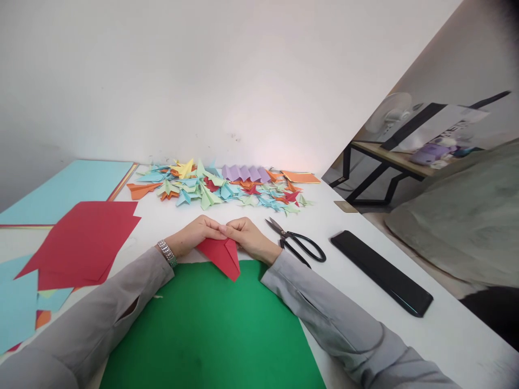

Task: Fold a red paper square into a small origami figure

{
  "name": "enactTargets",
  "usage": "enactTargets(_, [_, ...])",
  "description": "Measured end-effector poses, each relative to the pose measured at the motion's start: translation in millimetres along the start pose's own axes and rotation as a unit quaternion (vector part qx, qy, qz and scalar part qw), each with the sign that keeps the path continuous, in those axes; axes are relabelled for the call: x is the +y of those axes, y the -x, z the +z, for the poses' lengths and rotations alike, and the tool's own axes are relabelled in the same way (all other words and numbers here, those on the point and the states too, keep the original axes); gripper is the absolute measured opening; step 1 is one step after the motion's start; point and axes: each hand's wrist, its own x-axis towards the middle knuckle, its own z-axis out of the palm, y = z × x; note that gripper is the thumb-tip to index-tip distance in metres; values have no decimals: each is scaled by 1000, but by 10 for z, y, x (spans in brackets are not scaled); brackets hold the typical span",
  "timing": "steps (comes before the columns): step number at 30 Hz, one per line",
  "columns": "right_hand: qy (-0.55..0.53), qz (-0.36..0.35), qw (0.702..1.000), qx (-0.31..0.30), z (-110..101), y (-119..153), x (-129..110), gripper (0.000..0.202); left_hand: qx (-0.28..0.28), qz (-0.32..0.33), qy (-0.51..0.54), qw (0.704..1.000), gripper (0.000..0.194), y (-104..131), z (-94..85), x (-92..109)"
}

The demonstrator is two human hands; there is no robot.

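Left hand and right hand are seemingly folding red paper
Fingers are pinching it, next probably needing to crease.

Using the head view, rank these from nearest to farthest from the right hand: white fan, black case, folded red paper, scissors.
1. Folded red paper: held in the right hand.
2. Scissors: on the white table, just right of that hand.
3. Black case: on the table, farther right past the scissors.
4. White fan: off the table, in the background at upper right.
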Motion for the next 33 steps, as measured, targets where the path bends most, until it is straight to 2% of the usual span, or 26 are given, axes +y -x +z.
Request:
enactTargets(4, [-16,11,1000,-15,-6,-2,0,53,13,13,-9,1000,12,-14,2,-19])
enactTargets(9, [-23,1,1000,3,9,-4,-23,55,6,25,-24,999,12,-11,20,-4])
enactTargets(18, [-38,11,999,26,-12,-4,-4,61,9,32,-22,999,22,1,23,-10])
enactTargets(25, [-65,6,997,40,-34,-22,52,54,18,41,-50,998,36,13,27,-10])
enactTargets(28, [-68,9,996,53,-42,-25,65,53,6,44,-46,998,37,5,28,-9])
enactTargets(33, [-57,15,997,51,-25,-20,56,55,-26,48,2,999,28,-1,19,-3])
